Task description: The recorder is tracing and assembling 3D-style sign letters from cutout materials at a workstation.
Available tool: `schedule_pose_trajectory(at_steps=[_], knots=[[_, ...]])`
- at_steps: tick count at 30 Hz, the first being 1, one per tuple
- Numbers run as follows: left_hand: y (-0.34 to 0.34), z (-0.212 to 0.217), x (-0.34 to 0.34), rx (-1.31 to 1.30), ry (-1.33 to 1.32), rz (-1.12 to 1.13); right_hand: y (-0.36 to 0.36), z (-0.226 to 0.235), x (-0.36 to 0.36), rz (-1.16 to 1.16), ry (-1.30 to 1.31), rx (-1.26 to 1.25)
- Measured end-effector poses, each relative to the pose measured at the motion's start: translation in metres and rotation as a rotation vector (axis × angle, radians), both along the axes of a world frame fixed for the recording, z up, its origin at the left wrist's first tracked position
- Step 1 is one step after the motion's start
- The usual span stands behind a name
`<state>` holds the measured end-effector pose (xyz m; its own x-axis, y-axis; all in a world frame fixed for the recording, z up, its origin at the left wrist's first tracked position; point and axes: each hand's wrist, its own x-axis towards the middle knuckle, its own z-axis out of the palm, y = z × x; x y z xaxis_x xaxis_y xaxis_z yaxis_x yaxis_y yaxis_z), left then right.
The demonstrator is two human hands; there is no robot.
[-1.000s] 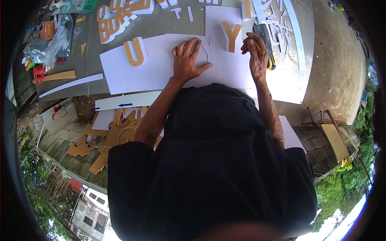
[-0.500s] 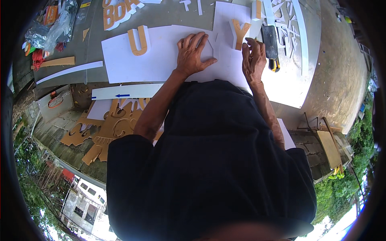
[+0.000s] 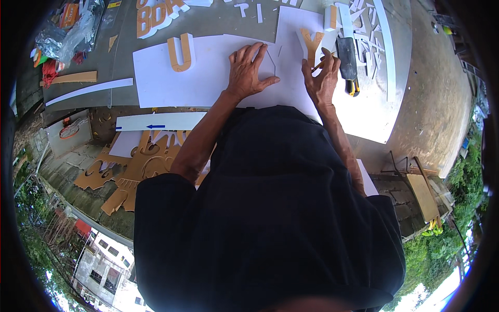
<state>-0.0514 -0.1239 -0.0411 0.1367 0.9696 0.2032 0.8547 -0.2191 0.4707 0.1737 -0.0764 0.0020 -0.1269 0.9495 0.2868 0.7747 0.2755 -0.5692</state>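
Note:
My left hand (image 3: 245, 73) lies flat on a white sheet (image 3: 156, 88), fingers spread, next to a thin angled line or cut on it. Between the fingertips of my right hand (image 3: 323, 83) is a thin, brownish stick that looks like a pencil (image 3: 316, 67); its ends are partly hidden. Just beyond that hand stands a tan-faced letter Y (image 3: 311, 42) with white sides. A similar letter U (image 3: 180, 54) stands on the sheet, left of my left hand. Right of my right hand, a yellow-and-black utility knife (image 3: 353, 87) lies against a dark block (image 3: 347, 52).
More tan-faced letters (image 3: 153, 23) stand at the far left, near plastic bags (image 3: 73, 41). White offcuts (image 3: 370, 44) and a long white strip (image 3: 387, 52) lie at the right. Cut-out brown boards (image 3: 140, 166) sit below the table's near left edge.
My right hand has moved slightly left and closed in, and the pencil-like stick now shows between its fingers. My left hand stays in place. The whole view has shifted a little.

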Motion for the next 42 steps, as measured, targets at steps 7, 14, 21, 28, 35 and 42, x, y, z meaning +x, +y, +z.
schedule_pose_trajectory(at_steps=[7, 14, 21, 28, 35, 42], knots=[[-0.003, 0.0, 0.005, 0.05, 0.013, 0.017, -0.011, 0.022, -0.024, 0.472, 0.455, -0.455], [-0.008, -0.003, 0.004, 0.092, -0.04, -0.009, 0.016, -0.014, -0.04, 0.263, 0.486, -0.612], [-0.009, -0.005, 0.002, 0.077, -0.016, -0.002, 0.035, -0.026, -0.054, 0.277, 0.476, -0.578], [-0.008, -0.005, 0.002, 0.079, -0.02, -0.004, 0.043, -0.038, -0.053, 0.316, 0.466, -0.459], [-0.008, -0.006, 0.001, 0.097, -0.037, -0.013, 0.046, -0.037, -0.053, 0.336, 0.343, -0.444], [-0.008, -0.007, 0.001, 0.115, -0.045, -0.007, 0.047, -0.034, -0.054, 0.328, 0.274, -0.463]])
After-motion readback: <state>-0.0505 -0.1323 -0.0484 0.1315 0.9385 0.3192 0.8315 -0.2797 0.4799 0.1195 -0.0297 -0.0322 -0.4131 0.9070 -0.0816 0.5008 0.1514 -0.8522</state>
